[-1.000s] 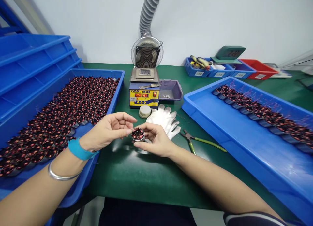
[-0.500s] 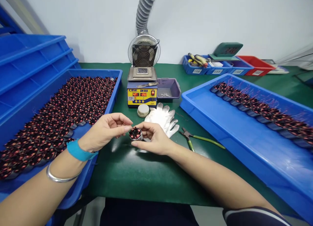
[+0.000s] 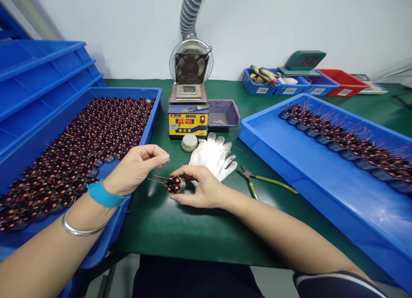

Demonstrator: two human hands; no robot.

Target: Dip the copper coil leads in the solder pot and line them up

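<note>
A round metal part with copper coils [image 3: 175, 184] is held in my right hand [image 3: 202, 187], thumb below it and fingers above. Its coil face is tilted to the left, and thin copper wires stick out leftward. My left hand [image 3: 141, 164], with a blue wristband, hovers just up and left of the part. Its thumb and index finger are pinched together; whether a wire is between them is too small to tell. White gloves [image 3: 210, 156] lie behind my right hand, and green-handled cutters [image 3: 249, 176] lie to its right.
A blue tray [image 3: 151, 117] packed with coil parts stands left, beside stacked blue trays [image 3: 41, 74]. Another blue tray [image 3: 273, 139] at right holds rows of parts. Behind are a yellow-blue heating unit [image 3: 188, 125], a round tin [image 3: 189, 142], a grey bin [image 3: 225, 113] and small bins [image 3: 289, 85].
The held part has tipped over to the left, its wires now pointing left. My left hand has drawn back slightly from it. The view has shifted a little.
</note>
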